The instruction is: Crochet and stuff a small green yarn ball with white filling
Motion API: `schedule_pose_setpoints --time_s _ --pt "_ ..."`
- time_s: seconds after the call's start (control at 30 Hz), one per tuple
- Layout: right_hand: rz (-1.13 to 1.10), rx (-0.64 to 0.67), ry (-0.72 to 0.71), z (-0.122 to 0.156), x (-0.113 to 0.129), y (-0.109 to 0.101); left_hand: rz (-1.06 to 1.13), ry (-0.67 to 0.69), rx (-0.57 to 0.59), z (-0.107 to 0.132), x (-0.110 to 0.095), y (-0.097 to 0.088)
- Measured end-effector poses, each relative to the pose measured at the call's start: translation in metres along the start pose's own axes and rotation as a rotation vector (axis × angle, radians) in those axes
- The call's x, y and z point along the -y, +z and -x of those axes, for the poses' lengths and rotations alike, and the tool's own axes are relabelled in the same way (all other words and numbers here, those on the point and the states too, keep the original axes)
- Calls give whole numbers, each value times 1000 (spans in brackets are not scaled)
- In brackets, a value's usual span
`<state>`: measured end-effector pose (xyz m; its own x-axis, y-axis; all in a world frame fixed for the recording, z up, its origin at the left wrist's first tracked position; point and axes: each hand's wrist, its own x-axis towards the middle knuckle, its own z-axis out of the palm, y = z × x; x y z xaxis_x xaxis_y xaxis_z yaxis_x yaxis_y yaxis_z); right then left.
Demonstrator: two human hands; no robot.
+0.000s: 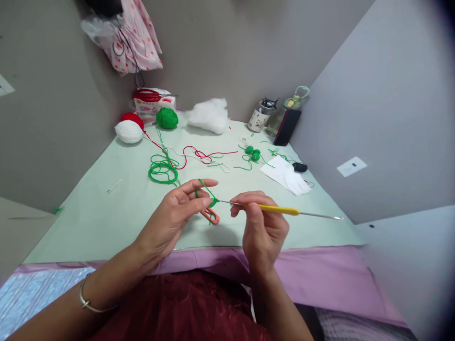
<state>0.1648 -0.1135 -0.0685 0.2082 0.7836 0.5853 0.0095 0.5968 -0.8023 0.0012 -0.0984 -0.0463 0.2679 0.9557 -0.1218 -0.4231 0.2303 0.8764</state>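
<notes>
Between thumb and fingers my left hand (177,208) pinches a small piece of green crochet (214,202). Green yarn runs up from it over the raised index finger. An orange stitch marker (212,216) hangs just below the crochet piece. My right hand (263,222) grips a crochet hook (277,209) with a yellow handle, held like a pen. Its thin metal tip points left and meets the green stitches. The hook's other metal end sticks out to the right.
A loose coil of green yarn (162,170) lies beyond my left hand. Farther back are a green yarn ball (167,118), a white yarn ball (128,131), white stuffing (209,116) and red scissors (147,96). Small green crocheted balls (255,154), white paper (285,175) and a phone (287,127) sit right.
</notes>
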Motion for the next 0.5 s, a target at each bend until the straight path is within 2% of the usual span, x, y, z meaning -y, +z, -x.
schedule_pose_setpoints --time_s 0.13,0.37,0.5 --pt "-121 46 51 0 0 2 20 -11 26 2 1 2" --pt "-63 128 74 1 -4 5 -13 -16 81 3 9 2" --pt "-169 106 166 0 -8 3 -10 -35 82 3 8 2"
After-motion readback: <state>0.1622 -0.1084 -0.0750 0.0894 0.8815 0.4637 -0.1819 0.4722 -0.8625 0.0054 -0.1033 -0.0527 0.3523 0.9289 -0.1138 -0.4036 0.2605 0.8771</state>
